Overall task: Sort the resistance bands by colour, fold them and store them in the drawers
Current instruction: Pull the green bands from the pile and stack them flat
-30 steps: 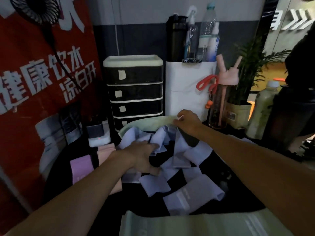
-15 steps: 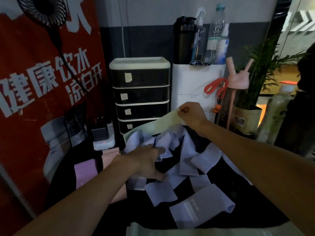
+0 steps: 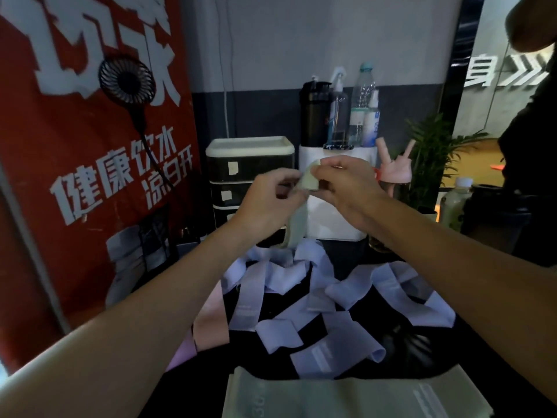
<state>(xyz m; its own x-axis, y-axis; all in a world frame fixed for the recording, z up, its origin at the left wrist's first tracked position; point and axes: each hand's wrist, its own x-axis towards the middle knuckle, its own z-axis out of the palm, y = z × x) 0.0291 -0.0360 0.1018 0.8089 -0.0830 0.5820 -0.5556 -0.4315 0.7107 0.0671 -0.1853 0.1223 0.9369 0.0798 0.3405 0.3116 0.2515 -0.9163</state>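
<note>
Head view: both hands are raised above the desk (image 3: 372,318), in front of the drawer unit (image 3: 250,158). The left hand (image 3: 268,203) and right hand (image 3: 346,188) each pinch the upper end of one pale green band (image 3: 297,227) between thumb and fingertips. The rest of the band hangs limp between the forearms, down to the heap of lilac bands (image 3: 301,276); whether it touches the heap cannot be told. Pink bands (image 3: 211,315) lie left of the heap, and flat green bands (image 3: 331,396) lie at the near edge. The drawers appear closed. Handling judgement: the band is light, thin and floppy, with no stiffness of its own. Grip both corners of one end, hold it taut, and bring end to end to fold; a single-point grip would likely let it twist.
</note>
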